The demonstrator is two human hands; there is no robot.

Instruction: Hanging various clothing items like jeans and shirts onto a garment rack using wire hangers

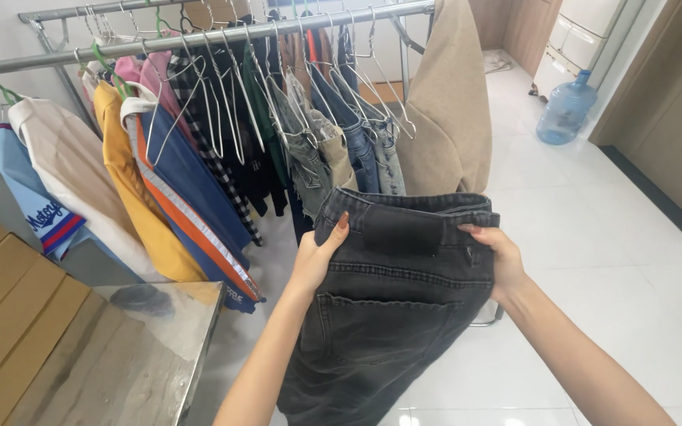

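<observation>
A pair of dark grey jeans point(392, 315) hangs in mid-air in front of the person, held up by the waistband with the back side facing the camera, so that a back pocket and a dark patch at the waistband show. The left hand point(317, 256) grips the waistband's left end, thumb on the front and fingers tucked behind the cloth; the right hand point(499, 256) pinches the right end the same way, both closed tightly on the denim. The legs of the jeans drop straight down between the two forearms and out of the bottom of the picture. Just behind the jeans stands a metal rack point(222, 35), its rail running across the top of the view. From the rail hang wire hangers point(372, 75), some bare, and a row of clothes: a beige coat point(447, 110) at the right end, several blue jeans beside it, dark and checked shirts in the middle, then a blue and orange jacket point(191, 197), a yellow top point(132, 189) and a white shirt point(73, 170) toward the left end. At the lower left, a steel table point(120, 363) shows its corner near the left forearm. Well apart, at the far right by a doorway, a blue water bottle point(566, 106) stands on the white tiled floor point(617, 260).
</observation>
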